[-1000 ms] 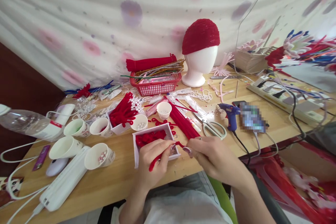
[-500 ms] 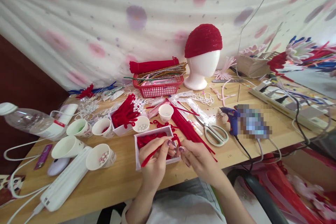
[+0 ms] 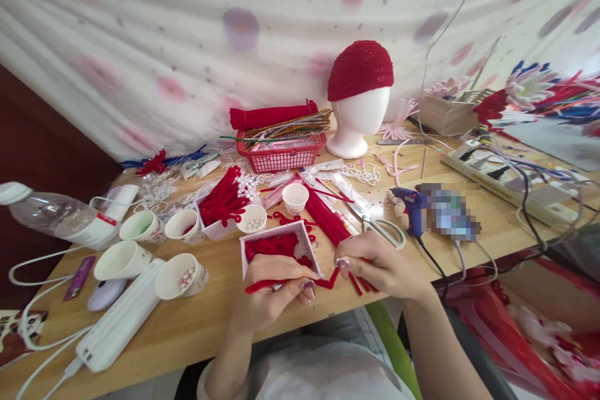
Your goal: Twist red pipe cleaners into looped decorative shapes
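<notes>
A red pipe cleaner [image 3: 324, 284] runs between my two hands, bent into an angle near the right fingers. My left hand [image 3: 276, 287] pinches it between thumb and fingers, and its other end sticks out past the left side of that hand. With thumb and forefinger, my right hand [image 3: 370, 262] grips the bent end. Just behind my left hand is a white box [image 3: 307, 234] holding red fuzzy pieces [image 3: 274, 247] and some small beads. Long red pipe cleaners [image 3: 323, 209] lie behind my right hand, which covers part of them and of the scissors [image 3: 389, 231].
Paper cups [image 3: 182, 276], some holding beads, stand at the left beside a white power strip [image 3: 117, 319] and a plastic bottle [image 3: 60, 215]. A blue glue gun [image 3: 413, 209] lies at the right. Behind are a red basket [image 3: 281, 156] and a white foam head [image 3: 359, 115] in a red cap.
My hands have drawn apart and come lower, toward the table's front edge. The pipe cleaner now shows stretched between them with a bend, and more of the box's contents is visible.
</notes>
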`<state>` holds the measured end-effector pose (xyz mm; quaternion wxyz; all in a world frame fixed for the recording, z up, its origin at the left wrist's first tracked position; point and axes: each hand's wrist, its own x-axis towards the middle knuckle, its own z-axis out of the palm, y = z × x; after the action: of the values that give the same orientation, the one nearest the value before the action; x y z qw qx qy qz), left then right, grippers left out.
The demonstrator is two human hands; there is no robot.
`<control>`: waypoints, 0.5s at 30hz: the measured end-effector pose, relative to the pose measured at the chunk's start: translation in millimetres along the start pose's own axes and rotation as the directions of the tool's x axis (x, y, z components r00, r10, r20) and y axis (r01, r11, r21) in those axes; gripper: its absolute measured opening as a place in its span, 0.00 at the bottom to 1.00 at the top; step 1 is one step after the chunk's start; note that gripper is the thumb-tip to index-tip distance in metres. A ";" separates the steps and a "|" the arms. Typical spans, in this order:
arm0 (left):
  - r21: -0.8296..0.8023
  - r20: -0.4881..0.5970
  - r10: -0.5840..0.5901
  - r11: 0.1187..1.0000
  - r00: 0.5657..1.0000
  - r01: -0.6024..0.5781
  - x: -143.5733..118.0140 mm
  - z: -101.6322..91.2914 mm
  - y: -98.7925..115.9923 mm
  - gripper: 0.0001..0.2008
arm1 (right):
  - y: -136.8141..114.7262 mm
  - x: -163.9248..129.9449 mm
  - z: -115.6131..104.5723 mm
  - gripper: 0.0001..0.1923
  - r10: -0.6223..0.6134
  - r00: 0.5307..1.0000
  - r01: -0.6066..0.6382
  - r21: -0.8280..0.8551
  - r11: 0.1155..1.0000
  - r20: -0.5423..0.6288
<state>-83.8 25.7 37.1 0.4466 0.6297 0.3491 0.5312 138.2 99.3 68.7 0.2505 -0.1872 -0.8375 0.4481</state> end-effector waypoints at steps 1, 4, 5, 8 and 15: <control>-0.049 -0.023 -0.033 0.998 0.999 0.032 -0.4 2.1 -1.2 0.11 | 5.2 1.2 4.3 0.24 0.016 1.000 -0.015 0.067 0.998 -0.021; -0.120 -0.175 -0.099 0.990 0.980 0.078 0.0 9.7 -5.5 0.10 | 17.1 0.7 22.6 0.26 0.121 0.986 -0.093 0.230 0.969 -0.112; -0.127 -0.227 -0.115 0.988 0.967 0.087 0.4 12.1 -6.6 0.10 | 19.5 -0.6 28.6 0.25 0.160 0.977 -0.118 0.267 0.956 -0.142; -0.203 -0.268 -0.204 0.967 0.942 0.152 1.0 17.8 -8.9 0.09 | 23.1 -5.2 40.3 0.23 0.233 0.955 -0.162 0.333 0.929 -0.185; -0.300 -0.113 -0.327 0.912 0.938 0.282 5.2 20.4 -15.3 0.09 | 26.2 -6.9 43.0 0.21 0.223 0.940 -0.142 0.298 0.944 -0.259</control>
<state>-62.2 32.0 23.9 0.5787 0.4533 0.3996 0.5477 120.8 81.1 24.6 0.3508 -0.2917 -0.7002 0.5492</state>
